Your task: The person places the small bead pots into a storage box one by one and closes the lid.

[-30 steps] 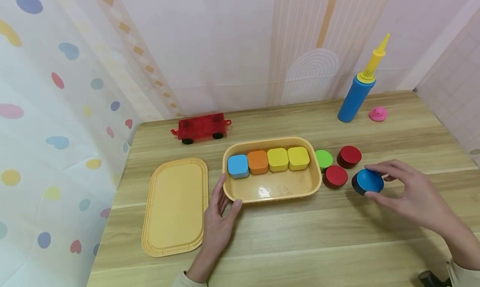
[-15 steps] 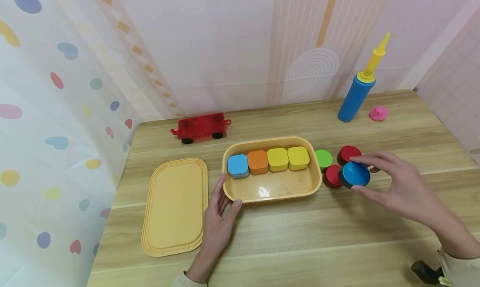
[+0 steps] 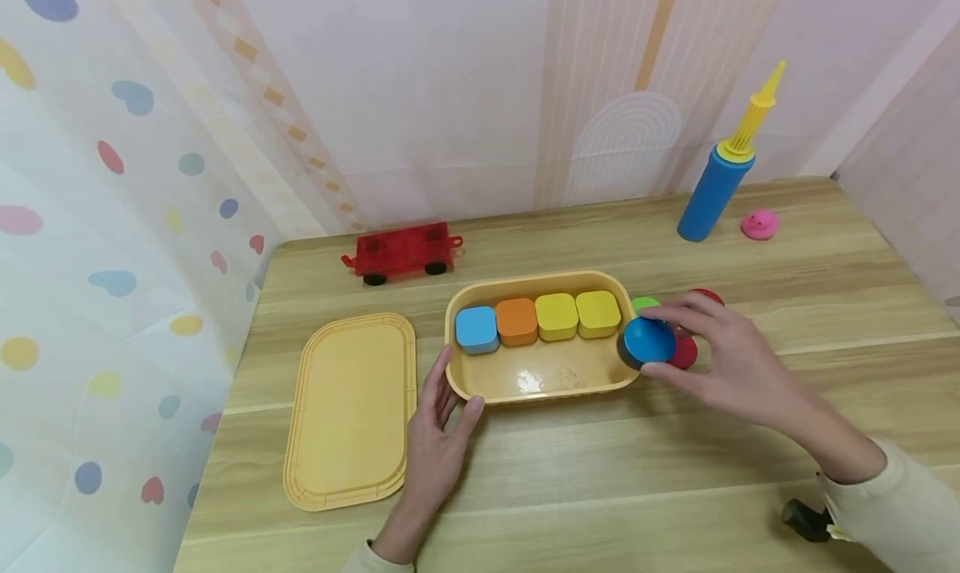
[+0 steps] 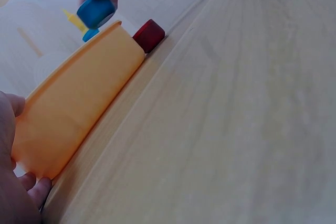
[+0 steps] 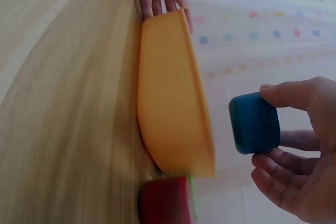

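Pinching a blue block (image 3: 648, 341) in the right hand (image 3: 723, 356), just above the right end of a yellow tub (image 3: 487, 377) stretching lengthwise leftward from there, while holding its near left corner with the left hand (image 3: 438, 448).

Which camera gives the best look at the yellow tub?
The head view: it looks into the yellow tub, showing the four blocks inside. The wrist views show only its outer walls and rim.
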`<state>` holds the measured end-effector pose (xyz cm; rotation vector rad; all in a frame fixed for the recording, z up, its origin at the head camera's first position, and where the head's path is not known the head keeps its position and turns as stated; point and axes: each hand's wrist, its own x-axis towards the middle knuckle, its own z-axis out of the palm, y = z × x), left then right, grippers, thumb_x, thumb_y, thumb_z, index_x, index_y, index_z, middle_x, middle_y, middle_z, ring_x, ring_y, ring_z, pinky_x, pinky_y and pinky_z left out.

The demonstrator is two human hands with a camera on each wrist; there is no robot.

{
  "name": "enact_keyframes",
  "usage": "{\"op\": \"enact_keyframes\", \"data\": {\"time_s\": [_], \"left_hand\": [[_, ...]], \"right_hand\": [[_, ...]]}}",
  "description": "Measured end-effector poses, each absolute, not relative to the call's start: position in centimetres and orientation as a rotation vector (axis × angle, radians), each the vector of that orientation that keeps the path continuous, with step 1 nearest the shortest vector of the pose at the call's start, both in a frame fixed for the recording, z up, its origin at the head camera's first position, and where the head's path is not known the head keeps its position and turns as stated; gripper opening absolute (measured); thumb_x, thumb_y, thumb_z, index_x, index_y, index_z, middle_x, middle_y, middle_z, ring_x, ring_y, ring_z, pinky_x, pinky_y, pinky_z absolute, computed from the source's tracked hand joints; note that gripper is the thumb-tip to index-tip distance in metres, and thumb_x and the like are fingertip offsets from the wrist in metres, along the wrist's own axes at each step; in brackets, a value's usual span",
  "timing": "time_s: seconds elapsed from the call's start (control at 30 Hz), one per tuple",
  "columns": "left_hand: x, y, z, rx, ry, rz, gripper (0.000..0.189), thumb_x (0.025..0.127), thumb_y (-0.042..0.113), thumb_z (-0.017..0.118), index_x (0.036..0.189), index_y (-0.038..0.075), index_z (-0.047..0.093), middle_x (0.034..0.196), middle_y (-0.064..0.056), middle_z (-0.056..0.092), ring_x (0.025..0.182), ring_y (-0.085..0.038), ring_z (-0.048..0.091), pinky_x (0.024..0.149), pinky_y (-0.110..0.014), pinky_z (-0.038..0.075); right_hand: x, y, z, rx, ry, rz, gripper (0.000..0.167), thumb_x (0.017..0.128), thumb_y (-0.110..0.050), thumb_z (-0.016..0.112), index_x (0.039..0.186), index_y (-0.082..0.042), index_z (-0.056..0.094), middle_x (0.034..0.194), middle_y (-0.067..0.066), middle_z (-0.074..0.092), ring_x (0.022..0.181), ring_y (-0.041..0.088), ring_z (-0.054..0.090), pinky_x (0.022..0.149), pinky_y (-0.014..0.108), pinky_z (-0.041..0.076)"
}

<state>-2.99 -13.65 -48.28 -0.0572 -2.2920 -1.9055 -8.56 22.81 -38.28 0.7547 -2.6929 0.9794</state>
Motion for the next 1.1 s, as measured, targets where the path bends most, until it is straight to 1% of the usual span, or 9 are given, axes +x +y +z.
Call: {"op": "enact_keyframes", "data": {"time_s": [0.07,0.23,0.37,0.43,0.5,0.6,0.7,0.9,1.1], "left_hand": [[-3.0,-13.6,-48.2,-0.054,-2.296,-1.902,0.077,0.106,0.005,0.075,0.173,0.01,0.038,0.176,-0.014,0.04,0.157,-0.036,0.047,0.12,-0.018,0.044],[-3.0,-13.6,-48.2,-0.054,-2.302,-1.898,0.077,0.106,0.004,0.075,0.173,0.01,0.038,0.177,-0.013,0.039,0.158,-0.036,0.046,0.12,-0.017,0.043],[-3.0,-13.7,-48.3,-0.055,-2.299,-1.902,0.077,0.106,0.004,0.075,0.173,0.011,0.038,0.177,-0.013,0.039,0.158,-0.035,0.046,0.12,-0.018,0.043],[-3.1,-13.7,-48.3,-0.056,-2.299,-1.905,0.076,0.106,0.005,0.074,0.173,0.011,0.038,0.177,-0.012,0.039,0.158,-0.035,0.045,0.121,-0.018,0.043],[-3.1,-13.7,-48.3,-0.054,-2.297,-1.907,0.076,0.106,0.004,0.074,0.173,0.011,0.038,0.177,-0.012,0.039,0.158,-0.035,0.045,0.121,-0.018,0.043],[-3.1,-13.6,-48.3,-0.051,-2.302,-1.904,0.076,0.106,0.004,0.074,0.173,0.011,0.038,0.177,-0.012,0.039,0.159,-0.035,0.045,0.121,-0.018,0.043],[-3.1,-13.6,-48.2,-0.05,-2.305,-1.901,0.077,0.106,0.004,0.075,0.173,0.011,0.038,0.177,-0.012,0.039,0.159,-0.035,0.045,0.121,-0.019,0.043],[-3.2,-13.5,-48.1,-0.047,-2.305,-1.91,0.077,0.106,0.004,0.075,0.173,0.012,0.037,0.178,-0.011,0.038,0.159,-0.034,0.044,0.122,-0.022,0.044],[-3.1,-13.5,-47.9,-0.037,-2.308,-1.908,0.078,0.106,0.004,0.075,0.174,0.014,0.037,0.177,-0.01,0.039,0.158,-0.033,0.045,0.121,-0.02,0.044]], "right_hand": [[-8.7,22.1,-38.3,0.759,-2.719,1.008,0.061,0.083,-0.017,0.1,0.139,-0.009,0.076,0.133,0.015,0.072,0.112,0.032,0.071,0.084,0.04,0.066],[-9.4,20.4,-39.0,0.786,-2.766,1.082,0.059,0.087,-0.017,0.097,0.141,-0.007,0.075,0.134,0.014,0.07,0.115,0.032,0.07,0.088,0.051,0.068],[-9.9,19.1,-39.4,0.797,-2.828,1.113,0.06,0.089,-0.019,0.096,0.143,-0.009,0.074,0.139,0.016,0.068,0.121,0.035,0.067,0.094,0.056,0.066],[-10.2,18.4,-39.5,0.803,-2.853,1.125,0.06,0.09,-0.021,0.096,0.144,-0.01,0.074,0.141,0.016,0.068,0.122,0.035,0.067,0.095,0.056,0.065],[-10.4,17.7,-39.7,0.822,-2.868,1.123,0.06,0.09,-0.023,0.095,0.145,-0.01,0.073,0.141,0.014,0.068,0.12,0.033,0.067,0.094,0.053,0.064],[-10.8,16.7,-40.0,0.86,-2.864,1.113,0.062,0.088,-0.024,0.097,0.144,-0.01,0.074,0.138,0.011,0.07,0.113,0.026,0.068,0.09,0.044,0.064],[-11.2,15.8,-40.1,0.892,-2.86,1.125,0.063,0.086,-0.024,0.098,0.143,-0.01,0.075,0.136,0.009,0.071,0.111,0.023,0.068,0.087,0.038,0.064],[-11.8,14.0,-40.3,0.955,-2.859,1.18,0.062,0.086,-0.023,0.099,0.142,-0.011,0.075,0.135,0.004,0.074,0.114,0.022,0.067,0.094,0.043,0.065],[-12.4,12.1,-40.7,1.045,-2.85,1.177,0.064,0.083,-0.025,0.101,0.141,-0.012,0.077,0.134,0.002,0.076,0.117,0.021,0.069,0.099,0.044,0.063]]}}
